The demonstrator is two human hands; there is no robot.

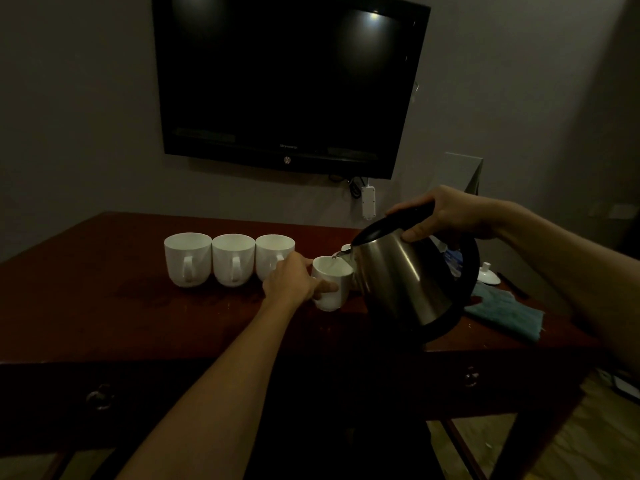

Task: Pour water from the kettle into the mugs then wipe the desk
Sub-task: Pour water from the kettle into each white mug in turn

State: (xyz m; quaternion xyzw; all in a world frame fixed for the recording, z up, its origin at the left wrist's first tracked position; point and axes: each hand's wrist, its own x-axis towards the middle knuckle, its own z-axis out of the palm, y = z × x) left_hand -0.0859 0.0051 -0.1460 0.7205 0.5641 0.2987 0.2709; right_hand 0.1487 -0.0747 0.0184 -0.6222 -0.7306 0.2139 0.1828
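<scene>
The right hand (450, 213) holds the steel kettle (405, 282) by its black handle, its grip wrapped round that handle with the thumb pressed on the body just under it, and the kettle is tipped well over to the left so the spout hangs just above the rim of the fourth mug (332, 285); that tilt looks like what keeps a thin stream falling inside the mug and not on the wood. The left hand (291, 278) holds this mug from its left side, fingers curled about it, probably to steady it and keep it under the spout. The mug stands on the table (104, 306) just right of three more white mugs (230, 259), which are lined up touching one another with handles facing the person, an order that suits filling them one by one. A blue-green cloth (505, 313) lies on the table to the right behind the kettle, near at hand for the wiping that is not yet begun. The room is dim, so whether the three mugs hold water cannot be told, and the level in the fourth is hard to read. The fourth mug's handle is hidden by the left hand; the kettle covers part of the cloth and of some small white things behind it, and faint wet marks on the wood are only guessable.
</scene>
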